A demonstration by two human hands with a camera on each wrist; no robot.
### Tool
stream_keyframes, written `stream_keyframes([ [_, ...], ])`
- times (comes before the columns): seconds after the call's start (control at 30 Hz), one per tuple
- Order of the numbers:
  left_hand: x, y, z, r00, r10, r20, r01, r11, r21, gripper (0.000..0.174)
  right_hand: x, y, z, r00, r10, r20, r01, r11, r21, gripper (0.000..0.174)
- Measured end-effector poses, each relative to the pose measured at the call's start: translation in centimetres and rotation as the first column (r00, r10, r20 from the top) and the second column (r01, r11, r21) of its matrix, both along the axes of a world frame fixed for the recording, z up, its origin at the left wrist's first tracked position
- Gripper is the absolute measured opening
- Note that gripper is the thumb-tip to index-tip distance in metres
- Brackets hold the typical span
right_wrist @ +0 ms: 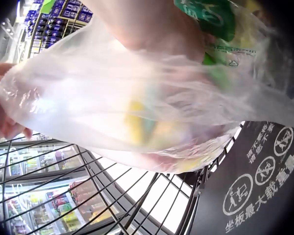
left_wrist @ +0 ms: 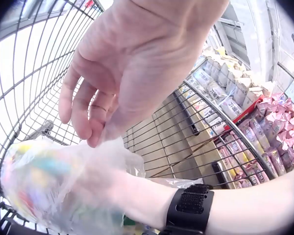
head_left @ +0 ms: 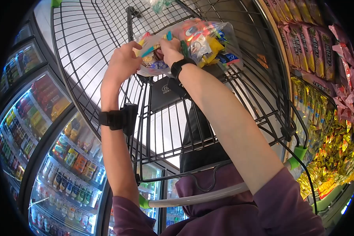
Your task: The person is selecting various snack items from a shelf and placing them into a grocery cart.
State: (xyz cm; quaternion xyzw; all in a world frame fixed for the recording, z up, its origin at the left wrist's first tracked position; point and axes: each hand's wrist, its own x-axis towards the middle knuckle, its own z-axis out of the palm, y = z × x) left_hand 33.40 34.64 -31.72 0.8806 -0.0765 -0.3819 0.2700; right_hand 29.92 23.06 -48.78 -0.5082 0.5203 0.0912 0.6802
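Observation:
My left hand (head_left: 124, 61) pinches the rim of a translucent plastic bag (left_wrist: 112, 152), pulling the film out toward the left in the right wrist view. My right hand (head_left: 170, 50) reaches inside this bag and grips a teal-edged packet (head_left: 148, 51); the film blurs its fingers in both wrist views. Colourful snack packets lie in the bag around the hand. Directly to the right, another clear bag (head_left: 234, 41) bulges with snacks, among them a yellow packet (head_left: 213, 49). Both bags are in the shopping cart (head_left: 86, 70), above its dark seat panel (head_left: 165, 94).
The cart's handle (head_left: 208, 195) crosses in front of my body. Glass-door drink fridges (head_left: 67, 173) line the left side. Shelves of pink-wrapped snacks (head_left: 306, 47) and gold packets (head_left: 330, 157) stand close on the right. Another plastic bag (head_left: 160, 4) lies at the cart's far end.

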Motion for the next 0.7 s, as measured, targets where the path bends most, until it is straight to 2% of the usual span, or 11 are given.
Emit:
stream_keyframes([
  [0.03, 0.1, 0.2, 0.2, 1.000, 0.001, 0.010, -0.001, 1.000, 0.003, 0.035, -0.1, 0.0, -0.7, 0.999, 0.000, 0.040, 0.005, 0.993, -0.119, 0.028],
  [0.13, 0.6, 0.7, 0.9, 0.999, 0.043, 0.004, -0.043, 0.998, 0.038, 0.035, -0.7, -1.3, -0.7, 0.977, 0.176, 0.122, -0.191, 0.973, 0.128, 0.032],
  [0.17, 0.8, 1.1, 0.8, 1.000, 0.020, 0.023, -0.021, 0.999, 0.039, 0.035, -0.6, -2.2, 0.2, 0.889, 0.458, 0.010, -0.457, 0.888, -0.048, 0.039],
  [0.23, 1.0, 1.2, 0.9, 0.999, 0.032, 0.015, -0.032, 0.999, 0.034, 0.034, -0.4, -2.6, -0.8, 0.641, 0.767, -0.015, -0.764, 0.640, 0.086, 0.043],
  [0.3, 1.1, 1.3, 0.9, 0.999, 0.036, 0.003, -0.036, 0.999, 0.027, 0.035, 0.0, -3.0, -2.3, 0.325, 0.945, -0.036, -0.931, 0.327, 0.166, 0.049],
  [0.33, 1.2, 1.4, 0.8, 0.999, 0.034, -0.007, -0.034, 0.999, 0.025, 0.035, 0.5, -3.2, -0.2, 0.133, 0.987, -0.090, -0.984, 0.143, 0.110, 0.046],
  [0.4, 1.2, 1.4, 0.7, 0.999, 0.031, -0.037, -0.030, 0.999, 0.023, 0.035, 1.1, -3.2, 3.4, -0.248, 0.943, -0.221, -0.969, -0.245, 0.040, 0.039],
  [0.43, 1.2, 1.4, 0.6, 0.998, 0.031, -0.055, -0.030, 0.999, 0.024, 0.036, 0.5, -3.1, 3.2, -0.310, 0.916, -0.256, -0.924, -0.353, -0.146, 0.036],
  [0.53, 1.2, 1.0, 1.2, 0.998, 0.018, -0.060, -0.016, 0.999, 0.047, 0.037, 0.5, -0.7, 3.3, -0.028, 0.934, -0.356, -0.951, -0.135, -0.278, 0.037],
  [0.57, 1.3, 0.9, 1.5, 0.999, 0.012, -0.052, -0.009, 0.998, 0.059, 0.037, 0.2, 0.1, 1.6, -0.027, 0.921, -0.388, -0.842, -0.230, -0.487, 0.054],
  [0.7, 1.4, 1.1, 2.1, 0.995, 0.007, -0.102, -0.003, 0.999, 0.042, 0.038, 2.0, 1.4, -1.0, -0.046, 0.983, -0.175, -0.822, -0.137, -0.553, 0.051],
])
